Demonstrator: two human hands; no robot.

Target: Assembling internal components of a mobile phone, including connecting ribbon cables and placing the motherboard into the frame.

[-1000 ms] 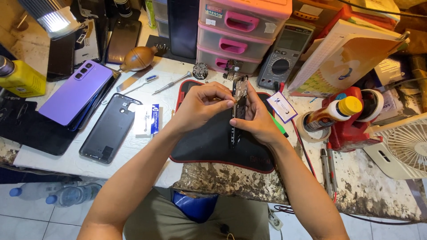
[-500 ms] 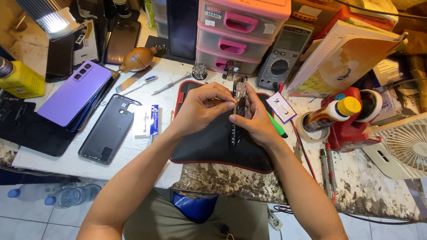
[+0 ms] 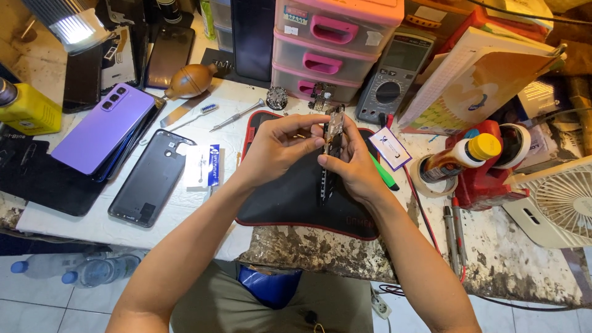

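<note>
Both my hands hold a narrow dark phone frame (image 3: 333, 132) edge-on above a black work mat with red trim (image 3: 290, 203). My left hand (image 3: 280, 148) pinches its upper part with fingertips near the top. My right hand (image 3: 353, 166) grips it from the right side and below. The frame's lower end reaches down toward the mat. What my fingertips touch on the frame is too small to tell.
To the left lie a purple phone (image 3: 105, 126), a black phone back (image 3: 151, 179), a small blue-and-white packet (image 3: 205, 165), a brown air blower (image 3: 190, 80), a metal tool (image 3: 237, 115). Pink drawers (image 3: 330, 49), a multimeter (image 3: 393, 80), a glue bottle (image 3: 465, 154) and a white fan (image 3: 558, 200) stand behind and right.
My hands have shifted only slightly; the fingers of my left hand have adjusted their pinch near the top of the frame.
</note>
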